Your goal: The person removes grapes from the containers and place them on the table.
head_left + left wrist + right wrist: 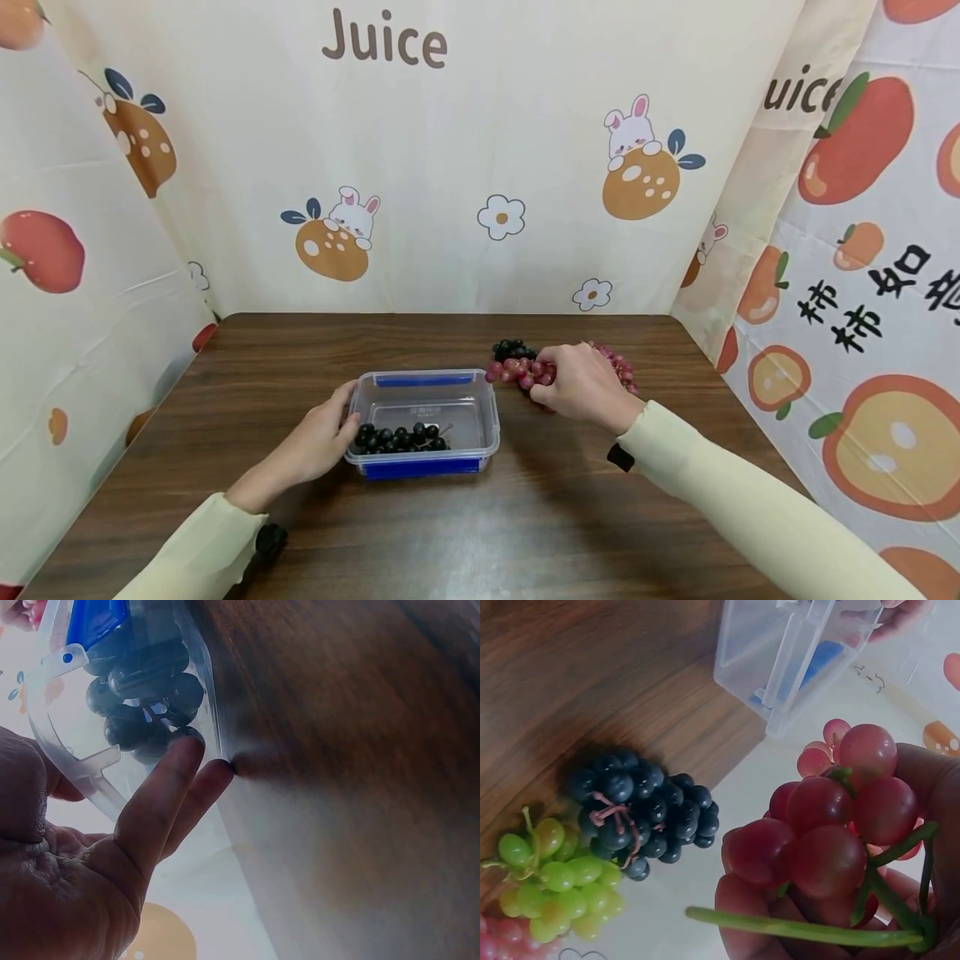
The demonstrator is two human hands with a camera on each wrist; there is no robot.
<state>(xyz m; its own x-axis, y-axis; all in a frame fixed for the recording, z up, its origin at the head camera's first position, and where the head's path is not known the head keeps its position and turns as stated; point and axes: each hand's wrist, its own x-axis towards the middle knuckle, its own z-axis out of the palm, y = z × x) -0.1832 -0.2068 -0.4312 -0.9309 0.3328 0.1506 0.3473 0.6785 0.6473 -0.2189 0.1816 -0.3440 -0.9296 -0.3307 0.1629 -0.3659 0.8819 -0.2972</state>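
Observation:
A clear plastic container (487, 417) with blue clips stands on the table. A bunch of black grapes (401, 439) lies inside, along its near side. My left hand (322, 437) rests against the container's left end. Two of its fingers (161, 799) lie straight along the outer wall in the left wrist view. To the right of the container, my right hand (581, 383) holds a bunch of red grapes (825, 825) above the table, its green stem (802, 928) sticking out.
Beyond the right hand lie another black bunch (649, 806), a green bunch (562, 889) and a pinkish-red bunch (618, 367). The dark wooden table (465, 533) ends at a printed cloth (450, 150) at the back, with more cloth on both sides.

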